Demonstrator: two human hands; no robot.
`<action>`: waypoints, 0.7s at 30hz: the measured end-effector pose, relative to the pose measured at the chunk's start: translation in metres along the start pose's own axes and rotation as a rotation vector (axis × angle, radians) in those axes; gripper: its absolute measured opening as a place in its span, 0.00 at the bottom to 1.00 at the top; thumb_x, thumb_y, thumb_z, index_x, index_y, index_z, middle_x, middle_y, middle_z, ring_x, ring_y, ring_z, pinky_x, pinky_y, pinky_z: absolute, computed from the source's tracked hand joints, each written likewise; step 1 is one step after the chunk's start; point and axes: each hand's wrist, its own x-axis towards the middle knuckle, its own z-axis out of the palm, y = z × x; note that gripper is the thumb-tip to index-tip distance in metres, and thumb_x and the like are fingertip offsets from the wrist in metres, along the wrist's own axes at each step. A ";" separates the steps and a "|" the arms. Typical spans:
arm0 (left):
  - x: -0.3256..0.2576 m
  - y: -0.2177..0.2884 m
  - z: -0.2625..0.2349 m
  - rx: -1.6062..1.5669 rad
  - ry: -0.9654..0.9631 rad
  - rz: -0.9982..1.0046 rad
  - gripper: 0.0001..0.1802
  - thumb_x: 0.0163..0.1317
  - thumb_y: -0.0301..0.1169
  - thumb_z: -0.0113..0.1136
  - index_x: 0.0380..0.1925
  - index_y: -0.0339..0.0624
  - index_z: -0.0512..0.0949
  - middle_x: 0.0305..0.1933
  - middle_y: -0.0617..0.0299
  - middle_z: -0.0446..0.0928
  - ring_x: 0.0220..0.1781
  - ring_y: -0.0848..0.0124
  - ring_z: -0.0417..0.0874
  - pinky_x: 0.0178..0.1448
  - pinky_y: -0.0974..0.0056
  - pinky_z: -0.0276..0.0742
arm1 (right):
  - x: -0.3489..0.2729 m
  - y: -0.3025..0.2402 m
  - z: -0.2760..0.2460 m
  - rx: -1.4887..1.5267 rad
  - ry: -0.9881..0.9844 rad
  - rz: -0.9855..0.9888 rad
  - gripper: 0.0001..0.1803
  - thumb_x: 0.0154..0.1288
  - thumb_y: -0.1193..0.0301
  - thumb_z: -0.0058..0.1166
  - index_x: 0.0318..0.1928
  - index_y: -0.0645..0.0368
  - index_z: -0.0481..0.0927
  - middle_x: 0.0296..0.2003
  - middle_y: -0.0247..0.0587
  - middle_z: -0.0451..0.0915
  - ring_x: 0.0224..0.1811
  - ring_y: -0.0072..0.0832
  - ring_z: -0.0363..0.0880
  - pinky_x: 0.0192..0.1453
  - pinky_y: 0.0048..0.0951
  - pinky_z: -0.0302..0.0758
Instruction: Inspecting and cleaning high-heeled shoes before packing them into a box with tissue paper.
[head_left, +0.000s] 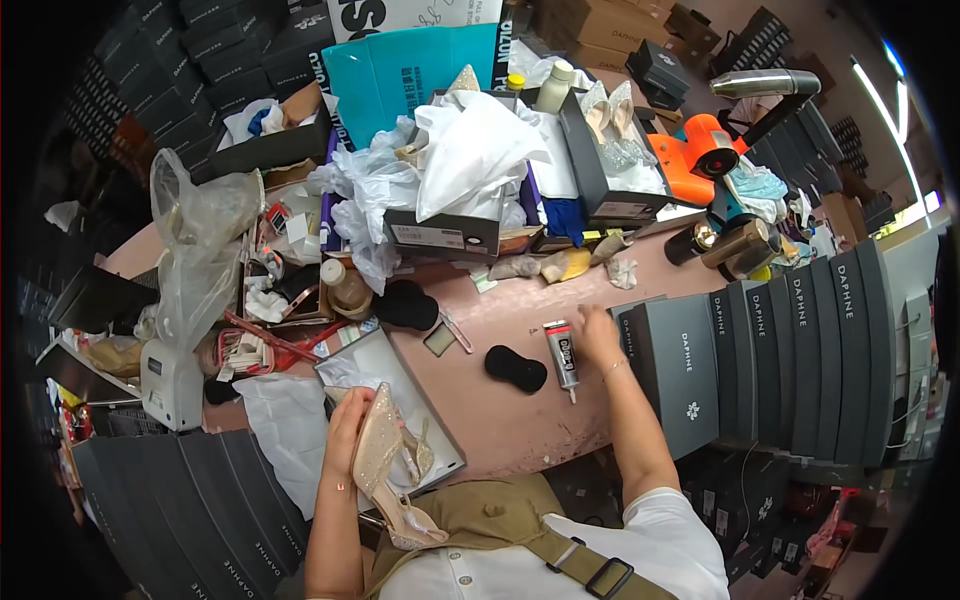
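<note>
My left hand (pixel 347 432) is closed round a pointed, glittery champagne-coloured high-heeled shoe (pixel 374 447), tilted with its toe up in front of my apron. Just past it, a second glittery shoe (pixel 419 452) lies partly hidden in an open white box lid (pixel 368 362). Over the pink tabletop, my right hand (pixel 598 338) is stretched out with loosely bent fingers and nothing visible in them. Close to its left lies a black and silver glue tube (pixel 562 358), nozzle toward me. Left of the tube rests a black oval pad (pixel 515 369).
Stacked dark shoeboxes stand at right (pixel 690 370) and lower left (pixel 190 510). An orange heat gun (pixel 700 155) is mounted at the back right. Open shoeboxes (pixel 440 235) with tissue line the far side. A clear bottle (pixel 345 287) stands left of another black pad (pixel 405 304).
</note>
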 end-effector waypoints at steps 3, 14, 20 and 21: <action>0.001 0.006 0.012 0.015 0.061 -0.022 0.18 0.70 0.45 0.43 0.38 0.40 0.70 0.34 0.53 0.77 0.33 0.66 0.81 0.39 0.64 0.79 | 0.077 -0.022 -0.031 0.138 0.364 -0.181 0.14 0.60 0.67 0.55 0.43 0.62 0.78 0.38 0.54 0.76 0.39 0.52 0.77 0.43 0.44 0.75; 0.021 -0.001 0.013 0.068 0.168 -0.033 0.19 0.71 0.46 0.40 0.38 0.41 0.69 0.32 0.54 0.77 0.30 0.66 0.81 0.36 0.66 0.79 | 0.154 0.003 -0.021 -0.142 0.271 -0.239 0.04 0.55 0.72 0.55 0.26 0.58 0.76 0.29 0.44 0.74 0.33 0.44 0.78 0.36 0.43 0.74; 0.033 0.006 0.023 0.140 0.084 -0.083 0.18 0.70 0.46 0.42 0.38 0.41 0.69 0.33 0.53 0.77 0.31 0.66 0.81 0.37 0.65 0.79 | 0.121 -0.014 -0.021 0.214 0.369 -0.116 0.08 0.55 0.69 0.61 0.27 0.60 0.77 0.27 0.46 0.76 0.31 0.44 0.78 0.34 0.40 0.73; 0.034 0.006 0.023 0.141 0.085 -0.086 0.18 0.70 0.46 0.43 0.38 0.41 0.69 0.33 0.53 0.77 0.32 0.66 0.81 0.37 0.65 0.79 | 0.111 -0.017 -0.012 0.340 0.404 -0.144 0.09 0.55 0.69 0.61 0.28 0.61 0.77 0.27 0.46 0.76 0.30 0.45 0.78 0.34 0.40 0.73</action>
